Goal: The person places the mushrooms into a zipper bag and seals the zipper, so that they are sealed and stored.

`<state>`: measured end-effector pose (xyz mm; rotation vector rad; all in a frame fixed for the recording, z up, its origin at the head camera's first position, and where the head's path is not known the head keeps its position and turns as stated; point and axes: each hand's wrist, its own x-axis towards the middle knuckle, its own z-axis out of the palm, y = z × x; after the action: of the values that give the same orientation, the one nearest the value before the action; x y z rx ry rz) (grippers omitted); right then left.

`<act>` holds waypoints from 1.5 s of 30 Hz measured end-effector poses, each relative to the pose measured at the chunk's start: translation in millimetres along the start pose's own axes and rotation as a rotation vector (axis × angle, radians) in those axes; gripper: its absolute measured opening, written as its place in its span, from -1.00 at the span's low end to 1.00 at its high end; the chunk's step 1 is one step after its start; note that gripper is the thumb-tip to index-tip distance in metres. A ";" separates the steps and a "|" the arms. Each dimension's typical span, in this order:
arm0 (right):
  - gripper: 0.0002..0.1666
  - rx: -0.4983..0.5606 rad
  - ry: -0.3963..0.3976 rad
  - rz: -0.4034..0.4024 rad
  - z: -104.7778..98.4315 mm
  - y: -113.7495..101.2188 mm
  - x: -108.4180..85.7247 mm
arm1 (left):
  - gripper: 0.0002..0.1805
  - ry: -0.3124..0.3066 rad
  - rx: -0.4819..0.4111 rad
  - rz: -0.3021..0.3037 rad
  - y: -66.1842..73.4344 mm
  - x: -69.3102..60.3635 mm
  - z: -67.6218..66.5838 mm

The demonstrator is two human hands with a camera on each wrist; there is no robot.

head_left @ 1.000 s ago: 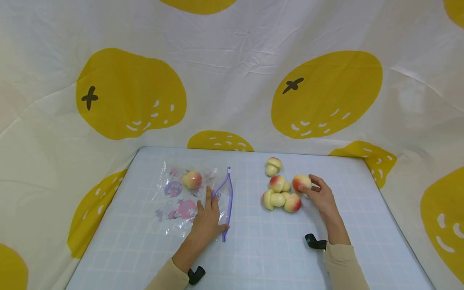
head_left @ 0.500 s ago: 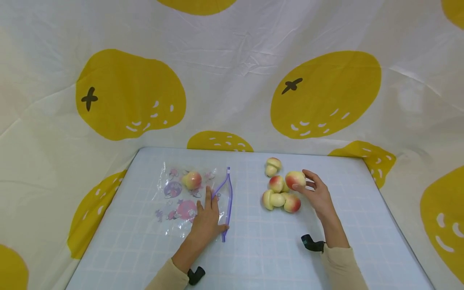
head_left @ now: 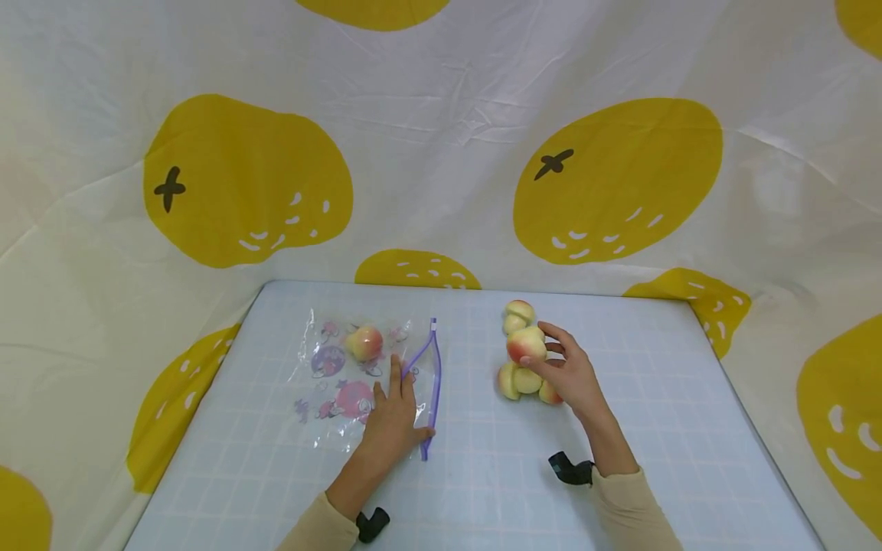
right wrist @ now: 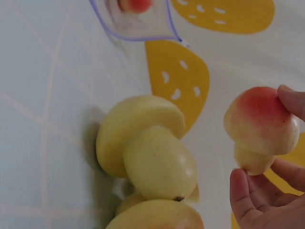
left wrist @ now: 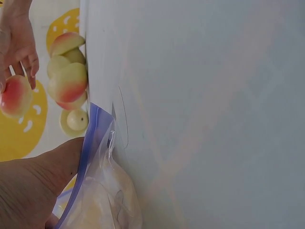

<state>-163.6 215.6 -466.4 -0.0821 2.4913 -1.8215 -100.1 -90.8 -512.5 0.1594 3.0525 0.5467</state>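
My right hand point(head_left: 568, 375) pinches a toy mushroom point(head_left: 525, 346) with a red and cream cap, between thumb and fingers. In the right wrist view this mushroom point(right wrist: 261, 121) hangs cap up, above the others. Below it lies a group of toy mushrooms point(head_left: 508, 380), partly hidden by the held one and the hand. My left hand point(head_left: 391, 425) rests with spread, straight fingers on a clear zip bag point(head_left: 354, 398) with pink and purple prints. Its thumb touches the purple zip edge point(left wrist: 88, 152), where the mouth gapes. Inside the bag lies one mushroom point(head_left: 364, 343).
Another toy mushroom point(head_left: 517, 315) lies behind the group. The table point(head_left: 475, 490) has a pale checked cover. A white cloth point(head_left: 441, 153) with yellow fruit prints rises behind it and at both sides.
My right hand has carried the mushroom leftward, from the right of the group to over it. The left hand and the bag have stayed in place.
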 end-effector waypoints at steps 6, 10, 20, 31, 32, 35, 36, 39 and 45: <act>-0.09 0.009 -0.032 -0.022 19.2 -5.4 -0.3 | 0.22 0.010 0.003 0.006 -0.6 -0.5 1.6; -0.13 0.024 -0.058 -0.073 33.9 -5.7 -0.8 | 0.23 0.016 0.013 0.017 -0.9 -1.2 2.7; -0.15 0.025 -0.138 -0.171 79.1 -7.0 2.3 | 0.22 0.022 0.019 0.017 -0.5 -3.3 2.2; -0.15 -0.063 -0.215 -0.255 123.5 5.4 8.0 | 0.22 0.047 0.062 0.041 -2.3 1.4 5.6; -0.15 -0.066 -0.219 -0.257 125.3 6.2 8.3 | 0.22 0.045 0.063 0.040 -2.4 1.7 6.1; -0.16 -0.079 -0.235 -0.247 128.8 7.5 9.1 | 0.22 0.051 0.061 0.041 -3.1 2.1 7.0; -0.16 -0.085 -0.242 -0.236 129.6 8.0 9.5 | 0.22 0.051 0.059 0.042 -3.2 2.1 6.7; -0.15 -0.117 -0.262 -0.223 132.5 12.4 11.9 | 0.21 0.046 0.053 0.039 -2.7 1.7 4.7; -0.13 -0.178 -0.295 -0.244 140.3 15.3 15.5 | 0.19 0.062 0.054 0.062 -2.1 0.4 2.0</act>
<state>-168.7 85.8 -523.7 -0.6388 2.5075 -1.5185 -100.6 -92.1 -515.1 0.2437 3.1341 0.4816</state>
